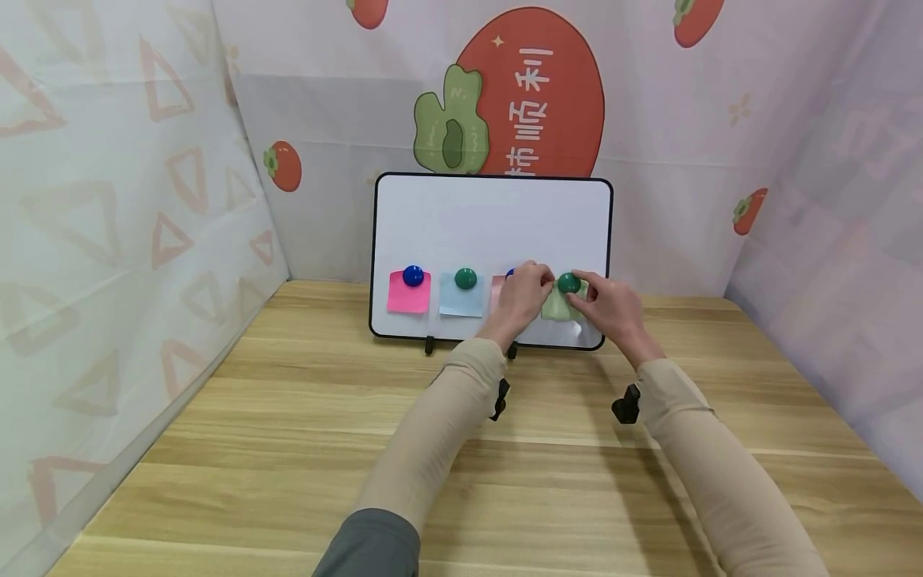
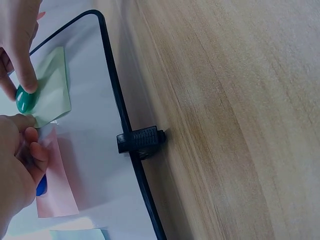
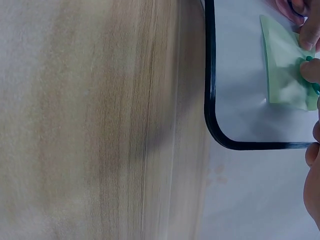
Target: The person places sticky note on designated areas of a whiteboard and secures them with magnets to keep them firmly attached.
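Note:
Near the right end of a black-framed whiteboard (image 1: 490,224), my right hand (image 1: 613,308) pinches a round green magnet (image 1: 569,282) between thumb and finger. That magnet sits against the upper part of a pale green sticky note (image 1: 558,311). Just left of it, my left hand (image 1: 525,298) pinches the note's upper left corner with its fingertips. Behind the left hand, a pale pink sticky note (image 2: 57,185) and its blue magnet (image 2: 41,186) are partly hidden. The right wrist view shows the green note's lower edge standing slightly off the board.
Further left on the board are a bright pink note (image 1: 409,298) under a blue magnet (image 1: 413,276) and a light blue note (image 1: 460,303) under a green magnet (image 1: 465,278). Black stand feet (image 1: 429,345) support the board on the wooden table (image 1: 303,449). A printed curtain (image 1: 332,216) hangs behind.

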{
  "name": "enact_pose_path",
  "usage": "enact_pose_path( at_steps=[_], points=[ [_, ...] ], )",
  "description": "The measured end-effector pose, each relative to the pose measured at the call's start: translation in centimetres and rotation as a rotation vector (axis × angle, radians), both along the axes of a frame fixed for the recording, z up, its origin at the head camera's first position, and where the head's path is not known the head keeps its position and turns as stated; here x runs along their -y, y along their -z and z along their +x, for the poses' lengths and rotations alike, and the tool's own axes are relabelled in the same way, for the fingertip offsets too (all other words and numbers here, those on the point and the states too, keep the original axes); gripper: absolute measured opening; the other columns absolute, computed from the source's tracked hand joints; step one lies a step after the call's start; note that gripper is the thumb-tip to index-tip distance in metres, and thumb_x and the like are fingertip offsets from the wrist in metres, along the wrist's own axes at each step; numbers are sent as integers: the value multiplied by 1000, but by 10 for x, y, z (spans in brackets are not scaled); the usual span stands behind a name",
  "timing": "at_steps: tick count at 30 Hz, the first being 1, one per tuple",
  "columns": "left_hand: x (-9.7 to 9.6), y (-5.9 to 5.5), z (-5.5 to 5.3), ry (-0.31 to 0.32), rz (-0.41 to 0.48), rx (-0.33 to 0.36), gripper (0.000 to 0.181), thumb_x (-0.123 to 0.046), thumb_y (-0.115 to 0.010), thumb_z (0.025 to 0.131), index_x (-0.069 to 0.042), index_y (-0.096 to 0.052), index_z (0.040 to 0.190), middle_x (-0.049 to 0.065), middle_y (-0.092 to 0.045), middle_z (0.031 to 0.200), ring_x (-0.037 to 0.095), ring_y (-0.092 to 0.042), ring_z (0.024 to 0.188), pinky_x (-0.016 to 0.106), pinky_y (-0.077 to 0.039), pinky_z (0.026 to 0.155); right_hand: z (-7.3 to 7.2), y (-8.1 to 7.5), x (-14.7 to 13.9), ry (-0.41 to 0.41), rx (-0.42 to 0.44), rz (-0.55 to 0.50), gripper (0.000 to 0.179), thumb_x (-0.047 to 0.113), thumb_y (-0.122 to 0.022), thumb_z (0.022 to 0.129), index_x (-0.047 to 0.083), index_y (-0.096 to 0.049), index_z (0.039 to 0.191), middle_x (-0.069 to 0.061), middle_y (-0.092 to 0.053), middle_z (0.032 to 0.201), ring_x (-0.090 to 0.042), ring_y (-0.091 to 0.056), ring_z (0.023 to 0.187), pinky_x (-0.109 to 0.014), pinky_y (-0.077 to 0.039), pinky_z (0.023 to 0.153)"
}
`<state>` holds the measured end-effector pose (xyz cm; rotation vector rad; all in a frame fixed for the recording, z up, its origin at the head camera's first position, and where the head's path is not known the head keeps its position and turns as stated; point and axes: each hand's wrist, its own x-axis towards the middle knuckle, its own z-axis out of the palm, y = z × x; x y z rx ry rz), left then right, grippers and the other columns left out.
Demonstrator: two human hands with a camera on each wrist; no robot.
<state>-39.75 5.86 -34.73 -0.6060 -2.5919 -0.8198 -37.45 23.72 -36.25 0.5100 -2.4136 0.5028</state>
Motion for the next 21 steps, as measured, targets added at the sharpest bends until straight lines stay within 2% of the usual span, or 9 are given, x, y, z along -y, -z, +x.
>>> enact_pose_path(
  at_steps=[13,21],
  points=[
    [-1,-9,1,7,-33,57,17,-18,-61,99,-11,-74,107,3,-70,105,12,-66,91,20,-52,71,-4,1,-2,-1,15,26,42,20,-76,88,5,-66,126,-8,-62,68,-15,-44,50,-26,-31,46],
    [0,-6,2,15,-81,37,21,-21,-59,101,-11,-72,113,3,-68,107,11,-65,91,19,-52,72,-3,4,0,19,9,26,43,20,-75,89,6,-64,128,-8,-63,70,-17,-47,52,-27,-33,46]
  ],
)
